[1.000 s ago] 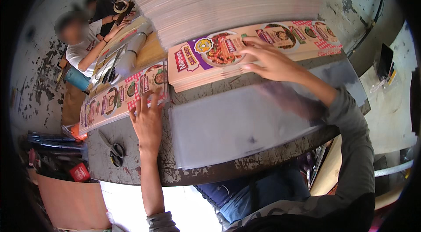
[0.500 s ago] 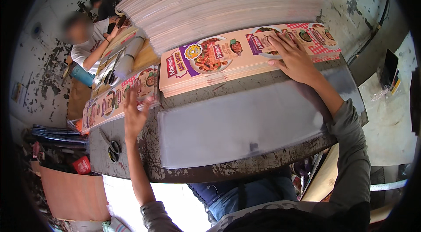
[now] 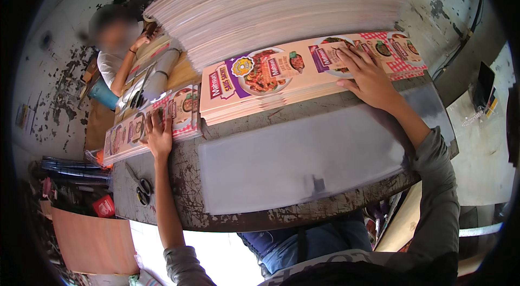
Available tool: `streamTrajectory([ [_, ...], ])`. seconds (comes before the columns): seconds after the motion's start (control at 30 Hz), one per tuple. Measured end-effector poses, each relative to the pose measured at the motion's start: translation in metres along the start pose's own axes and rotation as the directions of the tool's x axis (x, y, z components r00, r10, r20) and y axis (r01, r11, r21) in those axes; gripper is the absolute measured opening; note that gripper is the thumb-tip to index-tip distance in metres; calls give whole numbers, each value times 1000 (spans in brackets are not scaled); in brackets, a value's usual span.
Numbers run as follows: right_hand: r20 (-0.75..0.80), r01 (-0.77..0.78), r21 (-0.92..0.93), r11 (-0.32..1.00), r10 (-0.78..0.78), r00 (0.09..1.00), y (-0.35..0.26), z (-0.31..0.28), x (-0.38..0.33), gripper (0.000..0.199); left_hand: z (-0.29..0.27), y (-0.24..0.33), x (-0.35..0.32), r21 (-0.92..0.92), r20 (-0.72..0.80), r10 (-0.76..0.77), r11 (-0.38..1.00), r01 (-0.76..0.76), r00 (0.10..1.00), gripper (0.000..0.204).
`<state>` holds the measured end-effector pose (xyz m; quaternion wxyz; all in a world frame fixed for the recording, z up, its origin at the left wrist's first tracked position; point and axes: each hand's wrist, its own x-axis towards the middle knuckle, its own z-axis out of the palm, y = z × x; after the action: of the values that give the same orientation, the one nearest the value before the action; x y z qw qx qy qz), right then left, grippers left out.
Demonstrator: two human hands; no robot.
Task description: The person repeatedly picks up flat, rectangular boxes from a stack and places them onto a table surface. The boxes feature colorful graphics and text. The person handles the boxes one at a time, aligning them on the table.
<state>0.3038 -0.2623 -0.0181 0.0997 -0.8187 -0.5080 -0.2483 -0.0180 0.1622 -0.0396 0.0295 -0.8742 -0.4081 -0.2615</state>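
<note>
Right hand (image 3: 368, 77) lies flat, fingers spread, pressing on the printed sheets (image 3: 281, 77) stacked at the far edge of the surface (image 3: 303, 161). Left hand (image 3: 158, 135) rests open, fingers splayed, on a second stack (image 3: 135, 129) to the left. Scissors (image 3: 142, 186) lie near the left forearm. A tall pile (image 3: 281, 4) rises behind.

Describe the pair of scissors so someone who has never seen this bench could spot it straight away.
Start at the worn grey worktable and go to its near left corner, below the person's left hand, which rests on a stack of printed cartons. The scissors lie flat on the bare tabletop there. They are the only metal tool about, dark-handled, among paper stacks.
</note>
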Motion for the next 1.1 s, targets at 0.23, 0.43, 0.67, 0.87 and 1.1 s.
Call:
streamTrajectory([
  [0.23,28,50,27,998,-51,998,5,-9,4,64,-25,24,0,-104,-52,-4,995,-2,999,41],
  [0.43,50,77,29,997,-78,996,8,-12,5,51,-60,81,-24,-153,-531,367,845,-512,764,34],
  [0.67,74,71,84,994,-78,994,8,-16,8,47,-64,102,-52,90,-457,733,602,-794,504,37],
  [0.87,46,79,89,993,-83,995,5,-16,9,47,-66,106,-53,-121,-290,757,578,-807,586,36],
  [1.1,53,-7,518,855,-24,998,16,-22,12,33,-78,110,-59,36,-457,770,516,-856,445,41],
])
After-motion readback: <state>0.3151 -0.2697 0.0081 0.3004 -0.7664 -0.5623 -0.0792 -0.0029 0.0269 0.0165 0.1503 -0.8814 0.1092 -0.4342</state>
